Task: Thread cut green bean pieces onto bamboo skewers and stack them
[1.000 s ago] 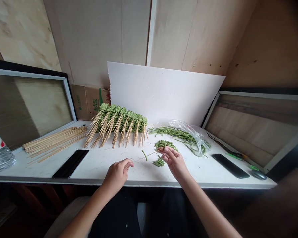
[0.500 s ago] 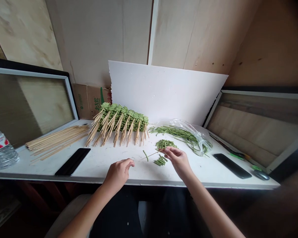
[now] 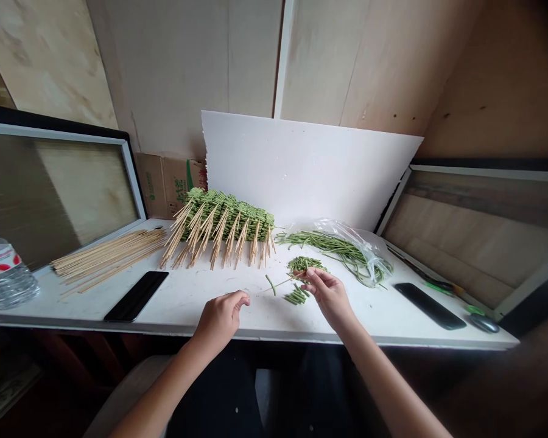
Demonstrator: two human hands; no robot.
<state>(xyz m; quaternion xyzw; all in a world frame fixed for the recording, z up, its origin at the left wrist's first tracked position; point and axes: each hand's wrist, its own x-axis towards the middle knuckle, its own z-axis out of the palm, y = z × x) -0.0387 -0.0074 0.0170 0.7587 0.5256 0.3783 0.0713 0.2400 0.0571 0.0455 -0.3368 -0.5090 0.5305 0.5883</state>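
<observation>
My left hand rests near the front edge of the white table, fingers curled and pinched on the near end of a thin bamboo skewer. One green bean piece is threaded on that skewer. My right hand hovers over small heaps of cut bean pieces, fingers pinched at the skewer's far tip, apparently on a bean piece. Behind lies a stack of finished bean skewers.
Bare skewers lie at the left beside a black phone and a water bottle. A plastic bag of long beans sits at the right, then another black phone, scissors and a white board behind.
Both hands stay almost where they were. The right hand's fingers have closed tighter at the skewer's tip. The view has shifted slightly.
</observation>
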